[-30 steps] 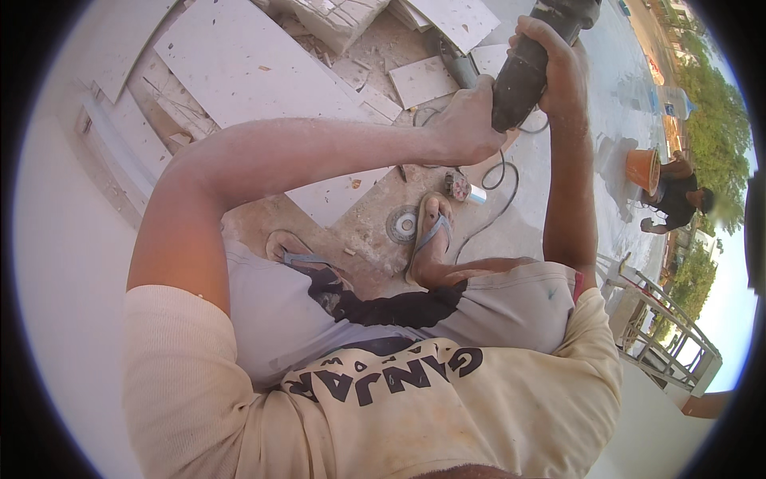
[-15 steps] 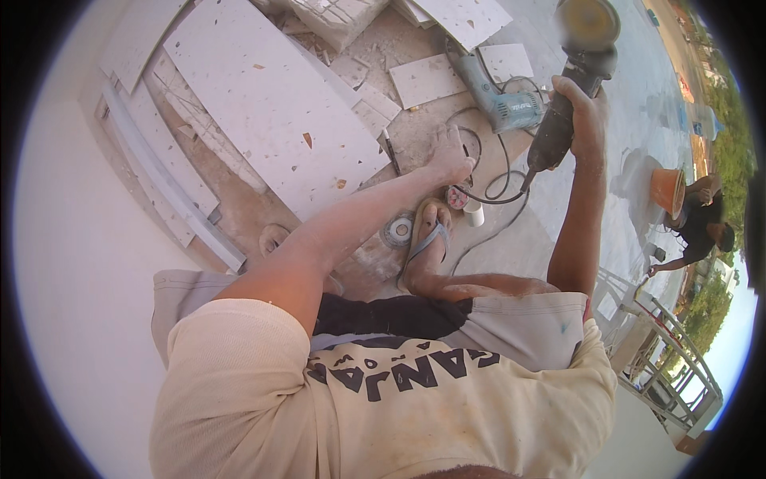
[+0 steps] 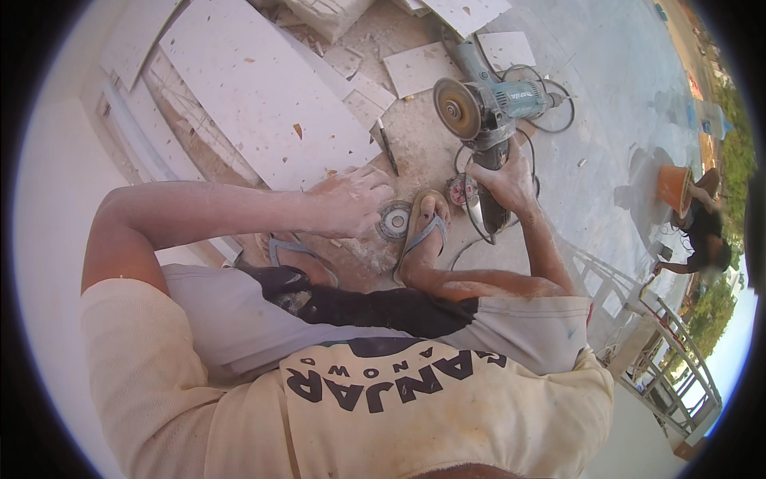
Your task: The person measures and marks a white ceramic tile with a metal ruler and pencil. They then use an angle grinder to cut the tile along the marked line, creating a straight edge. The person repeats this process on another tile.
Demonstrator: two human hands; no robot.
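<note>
My right hand (image 3: 507, 180) is wrapped round the dark body of an angle grinder (image 3: 495, 160). The grinder is tilted, its round cutting disc (image 3: 459, 110) raised toward the upper left. My left hand (image 3: 351, 201), coated in pale dust, is above the floor with its fingers curled; anything inside them is hidden. Beside its fingertips lies a grey ring-shaped disc (image 3: 395, 220), next to my sandalled foot (image 3: 429, 231). Behind the grinder rests a teal power tool (image 3: 520, 97) with a cord. A reddish round object (image 3: 460, 191) sits near my right wrist, partly covered by the cord.
A large white board (image 3: 263, 96) lies at the left, with broken white pieces (image 3: 419, 68) beyond it. A thin dark stick (image 3: 388, 147) leans by its corner. At the far right, another person (image 3: 704, 231) crouches near an orange bucket (image 3: 674, 188) and a metal frame (image 3: 674, 343).
My right hand has brought the grinder down and left, in front of the teal tool. My left hand has drawn back leftward from near the cord, its elbow swinging out.
</note>
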